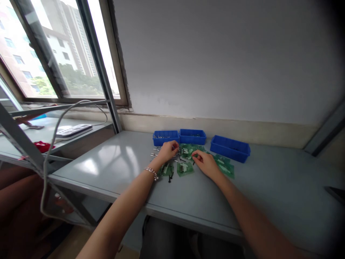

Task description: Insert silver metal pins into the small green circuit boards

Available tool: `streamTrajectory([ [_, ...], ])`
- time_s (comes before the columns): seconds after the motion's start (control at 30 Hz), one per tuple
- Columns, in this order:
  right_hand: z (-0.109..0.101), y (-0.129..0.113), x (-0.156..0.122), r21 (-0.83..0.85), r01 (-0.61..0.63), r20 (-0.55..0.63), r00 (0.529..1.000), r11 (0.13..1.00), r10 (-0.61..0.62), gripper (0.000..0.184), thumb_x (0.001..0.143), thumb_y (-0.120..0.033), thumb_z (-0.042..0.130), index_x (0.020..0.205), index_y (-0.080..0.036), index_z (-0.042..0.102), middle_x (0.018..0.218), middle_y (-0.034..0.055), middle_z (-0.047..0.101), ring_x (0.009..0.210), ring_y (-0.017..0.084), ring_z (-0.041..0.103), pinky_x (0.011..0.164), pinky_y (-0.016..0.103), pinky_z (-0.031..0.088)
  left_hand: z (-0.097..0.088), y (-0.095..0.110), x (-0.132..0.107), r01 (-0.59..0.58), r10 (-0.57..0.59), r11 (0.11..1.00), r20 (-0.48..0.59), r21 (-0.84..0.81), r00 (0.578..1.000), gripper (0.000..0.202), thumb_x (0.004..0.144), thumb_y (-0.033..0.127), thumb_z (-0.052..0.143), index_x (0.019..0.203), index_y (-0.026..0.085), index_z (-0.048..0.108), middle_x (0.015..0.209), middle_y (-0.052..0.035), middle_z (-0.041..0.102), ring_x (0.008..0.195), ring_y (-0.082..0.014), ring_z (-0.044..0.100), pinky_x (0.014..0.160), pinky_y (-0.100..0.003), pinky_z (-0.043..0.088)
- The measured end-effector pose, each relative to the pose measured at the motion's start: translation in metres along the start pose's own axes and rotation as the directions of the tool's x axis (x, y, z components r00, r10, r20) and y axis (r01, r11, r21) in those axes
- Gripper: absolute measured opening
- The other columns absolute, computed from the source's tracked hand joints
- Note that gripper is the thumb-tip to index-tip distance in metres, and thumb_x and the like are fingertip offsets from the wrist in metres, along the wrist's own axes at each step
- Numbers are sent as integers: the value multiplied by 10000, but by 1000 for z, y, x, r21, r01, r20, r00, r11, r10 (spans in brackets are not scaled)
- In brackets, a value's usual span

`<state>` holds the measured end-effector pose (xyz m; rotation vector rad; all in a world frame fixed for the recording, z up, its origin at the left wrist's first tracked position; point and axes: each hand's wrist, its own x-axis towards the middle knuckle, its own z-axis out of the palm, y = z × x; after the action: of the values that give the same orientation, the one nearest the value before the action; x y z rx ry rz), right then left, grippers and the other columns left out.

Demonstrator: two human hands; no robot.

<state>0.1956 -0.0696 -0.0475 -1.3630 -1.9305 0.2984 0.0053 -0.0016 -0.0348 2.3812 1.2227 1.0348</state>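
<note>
My left hand, with a beaded bracelet at its wrist, is closed over the pile, fingertips together. What it pinches is too small to make out. To its right, my right hand is also closed, thumb against fingers; its contents are unclear. Between and below the hands lie green plastic bags of small parts, including one flat green bag in front. Black screws lie loose at the near side. Slim metal pins lie left of my left hand, partly hidden by it.
Behind the hands stand a left blue bin holding metal pieces, a middle blue bin and a right blue bin. Another green bag lies right. A white cable hangs by the metal frame at left; another person's limbs show beyond.
</note>
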Motion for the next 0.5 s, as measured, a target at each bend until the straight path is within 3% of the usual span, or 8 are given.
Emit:
streamTrajectory([
  [0.33,1,1,0,3,2,-1,1000,1000,-2,121,739,-204,449,793,-196,557,519,-27,492,477,122,467,499,218,332,0,2,1,30,-36,995,-60,-96,998,98,708,239,535,748,164,584,708,-32,610,610,-124,525,597,-240,385],
  [0.43,1,1,0,-2,-5,0,1000,1000,5,116,749,-216,455,798,-195,558,519,-30,488,480,116,464,503,214,329,2,3,3,129,-143,936,-19,-327,990,128,682,268,572,726,147,574,646,-31,590,561,-119,530,565,-238,398],
  [0.5,1,0,0,-3,-11,-8,1000,1000,11,125,757,-238,462,820,-192,559,525,-30,488,489,117,467,510,216,330,2,7,4,196,-195,826,58,-528,979,168,665,283,595,739,135,566,646,-36,587,537,-111,529,549,-238,410],
])
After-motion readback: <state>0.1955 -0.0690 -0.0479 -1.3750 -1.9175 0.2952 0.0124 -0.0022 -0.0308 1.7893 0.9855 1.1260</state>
